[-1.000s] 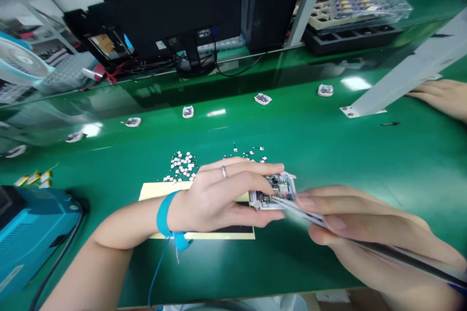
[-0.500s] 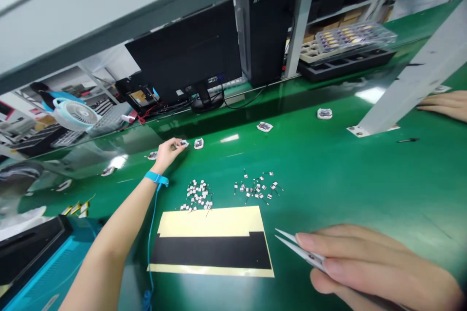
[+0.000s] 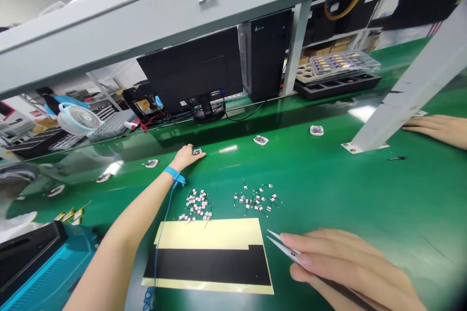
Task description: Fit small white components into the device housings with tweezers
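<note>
My left hand (image 3: 185, 157), with a blue wrist strap (image 3: 174, 174), reaches to the far side of the green bench. Its thumb and fingers close round a small white-rimmed electronic unit (image 3: 197, 151); the palm hides what lies beneath. In my right hand (image 3: 339, 262), at the lower right, is a pair of tweezers (image 3: 286, 249), tips slightly apart with nothing between them. They point toward a yellow sheet with a black strip (image 3: 207, 265). Beyond the sheet lie two loose groups of small white parts with dark leads, a left group (image 3: 199, 204) and a right group (image 3: 257, 199).
More white-rimmed units, such as this one (image 3: 261, 140), lie along the bench. A monitor (image 3: 193, 73), a fan (image 3: 78, 119) and a grey post (image 3: 397, 87) stand behind. A teal bin (image 3: 47, 262) is at the left. Another person's hand (image 3: 438, 126) rests at the right.
My left hand has moved right from one white-rimmed unit to the neighbouring one; the first no longer shows. My right hand keeps the tweezers, slightly further left in view. The camera view has tilted up.
</note>
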The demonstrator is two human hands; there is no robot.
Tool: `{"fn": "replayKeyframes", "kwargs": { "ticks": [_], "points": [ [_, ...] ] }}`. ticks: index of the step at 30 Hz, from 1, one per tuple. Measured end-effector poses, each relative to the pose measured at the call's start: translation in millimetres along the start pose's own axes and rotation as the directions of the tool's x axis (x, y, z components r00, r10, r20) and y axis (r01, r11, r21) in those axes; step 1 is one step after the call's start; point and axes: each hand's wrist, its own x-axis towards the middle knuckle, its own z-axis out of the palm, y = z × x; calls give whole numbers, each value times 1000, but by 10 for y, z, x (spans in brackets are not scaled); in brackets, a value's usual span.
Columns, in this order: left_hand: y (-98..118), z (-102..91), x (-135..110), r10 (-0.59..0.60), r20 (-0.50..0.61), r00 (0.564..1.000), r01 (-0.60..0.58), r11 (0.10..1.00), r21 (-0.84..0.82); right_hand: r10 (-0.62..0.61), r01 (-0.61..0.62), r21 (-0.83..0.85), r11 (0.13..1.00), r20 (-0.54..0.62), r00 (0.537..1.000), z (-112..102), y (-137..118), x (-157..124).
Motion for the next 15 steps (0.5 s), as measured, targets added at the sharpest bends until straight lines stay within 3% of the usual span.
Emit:
{"fn": "replayKeyframes", "kwargs": {
  "ticks": [4, 9, 13, 14, 15],
  "points": [
    [83, 59, -17, -105, -26, 994, 105, 994, 23, -43, 43, 15, 999, -15, 999, 20, 18, 13],
    [217, -80, -92, -103, 21, 994, 105, 991, -81, -49, 51, 40, 998, -59, 997, 46, 84, -17],
    [652, -265, -518, 58, 14, 998, -52, 966, -254, 11, -6, 77, 997, -68, 998, 56, 101, -22],
    [797, -327, -696, 138, -1, 990, -131, 941, -311, 36, -31, 97, 995, -50, 998, 57, 100, -18],
    [940, -394, -890, 297, -77, 952, -303, 870, -390, 63, -59, 118, 991, -29, 998, 58, 100, -14]
  ]
}}
